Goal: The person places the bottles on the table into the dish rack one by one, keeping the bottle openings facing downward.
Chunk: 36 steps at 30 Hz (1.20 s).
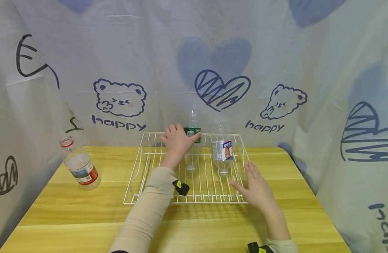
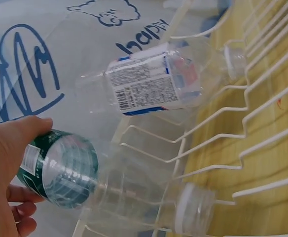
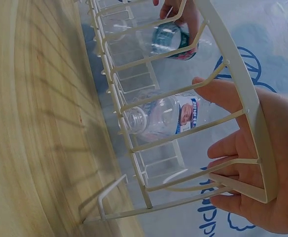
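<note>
My left hand (image 1: 178, 140) holds a clear plastic bottle with a green label (image 1: 191, 160), thumb on one side and fingers curled behind it in the left wrist view. This bottle stands neck down among the wires of a white wire dish rack (image 1: 212, 202). Beside it, a second clear bottle (image 1: 222, 151) with a white and blue label is also neck down in the rack. At the rack's front right corner, my right hand (image 1: 258, 188) rests against the frame, its fingers extended along the side; wires cross in front of them in the right wrist view.
A clear bottle with a red and blue label (image 1: 83, 170) stands upright, capless, on the wooden table (image 1: 228, 232), left of the rack. A patterned white curtain (image 1: 168, 52) hangs behind the table and along both sides.
</note>
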Available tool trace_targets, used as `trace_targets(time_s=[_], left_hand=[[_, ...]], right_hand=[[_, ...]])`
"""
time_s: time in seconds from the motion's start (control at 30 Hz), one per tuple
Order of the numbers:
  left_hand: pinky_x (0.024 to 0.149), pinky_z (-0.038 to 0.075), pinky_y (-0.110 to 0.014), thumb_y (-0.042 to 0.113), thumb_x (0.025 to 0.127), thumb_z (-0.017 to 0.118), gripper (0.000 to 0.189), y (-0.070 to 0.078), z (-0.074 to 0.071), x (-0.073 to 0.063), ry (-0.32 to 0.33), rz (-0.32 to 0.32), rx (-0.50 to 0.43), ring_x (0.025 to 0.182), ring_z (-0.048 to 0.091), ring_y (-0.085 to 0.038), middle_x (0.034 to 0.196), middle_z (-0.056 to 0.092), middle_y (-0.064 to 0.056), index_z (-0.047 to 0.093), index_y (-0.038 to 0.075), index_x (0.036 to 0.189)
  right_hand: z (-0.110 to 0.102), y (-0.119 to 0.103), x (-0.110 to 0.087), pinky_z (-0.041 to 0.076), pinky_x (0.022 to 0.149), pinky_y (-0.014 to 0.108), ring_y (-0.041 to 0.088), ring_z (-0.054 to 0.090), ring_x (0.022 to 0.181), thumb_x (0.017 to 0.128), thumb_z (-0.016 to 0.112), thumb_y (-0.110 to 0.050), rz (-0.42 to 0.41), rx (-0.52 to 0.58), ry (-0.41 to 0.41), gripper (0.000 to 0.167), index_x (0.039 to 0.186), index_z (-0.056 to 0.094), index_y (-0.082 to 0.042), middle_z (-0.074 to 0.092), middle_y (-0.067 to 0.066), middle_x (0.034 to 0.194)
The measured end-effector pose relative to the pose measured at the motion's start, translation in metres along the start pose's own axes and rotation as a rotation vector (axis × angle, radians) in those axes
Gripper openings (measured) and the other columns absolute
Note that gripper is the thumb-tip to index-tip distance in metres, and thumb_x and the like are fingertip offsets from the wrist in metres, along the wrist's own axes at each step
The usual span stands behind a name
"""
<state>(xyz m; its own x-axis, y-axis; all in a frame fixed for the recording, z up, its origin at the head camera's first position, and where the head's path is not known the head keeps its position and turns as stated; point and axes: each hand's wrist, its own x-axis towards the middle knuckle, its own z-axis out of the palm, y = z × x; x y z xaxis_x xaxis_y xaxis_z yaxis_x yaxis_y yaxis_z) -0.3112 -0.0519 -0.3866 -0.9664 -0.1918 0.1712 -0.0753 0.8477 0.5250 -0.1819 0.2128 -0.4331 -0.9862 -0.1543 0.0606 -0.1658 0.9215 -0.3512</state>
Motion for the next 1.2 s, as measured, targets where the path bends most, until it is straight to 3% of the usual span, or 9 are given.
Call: trace_targets(time_s=[0.23,0.8,1.2], left_hand=[[0.096,0.032,-0.056,0.083,0.074,0.054,0.092,-0.001,0.006,-0.003,-0.027,-0.008,0.042,0.114,0.043,-0.034,0.12,0.049,-0.015,0.05,0.005,0.123],[0.106,0.024,-0.064,0.085,0.077,0.045,0.1,-0.007,0.015,0.001,-0.096,-0.084,0.038,0.129,0.038,-0.042,0.136,0.046,-0.022,0.046,0.003,0.135],[0.108,0.022,-0.064,0.085,0.077,0.044,0.1,-0.009,0.016,0.001,-0.103,-0.098,0.019,0.13,0.038,-0.042,0.137,0.046,-0.022,0.044,0.006,0.138]], right_hand=[[0.001,0.001,-0.001,0.017,0.119,0.053,0.042,0.012,0.149,0.093,0.05,-0.061,-0.006,0.009,0.007,0.095,0.152,0.017,0.005,0.011,0.024,0.161],[0.003,0.002,0.0,0.018,0.118,0.055,0.042,0.012,0.149,0.093,0.053,-0.056,-0.001,0.019,0.009,0.09,0.153,0.019,0.003,0.01,0.023,0.161],[0.003,0.002,0.001,0.019,0.118,0.055,0.042,0.013,0.149,0.093,0.053,-0.057,-0.008,0.013,0.012,0.09,0.152,0.021,0.004,0.011,0.024,0.161]])
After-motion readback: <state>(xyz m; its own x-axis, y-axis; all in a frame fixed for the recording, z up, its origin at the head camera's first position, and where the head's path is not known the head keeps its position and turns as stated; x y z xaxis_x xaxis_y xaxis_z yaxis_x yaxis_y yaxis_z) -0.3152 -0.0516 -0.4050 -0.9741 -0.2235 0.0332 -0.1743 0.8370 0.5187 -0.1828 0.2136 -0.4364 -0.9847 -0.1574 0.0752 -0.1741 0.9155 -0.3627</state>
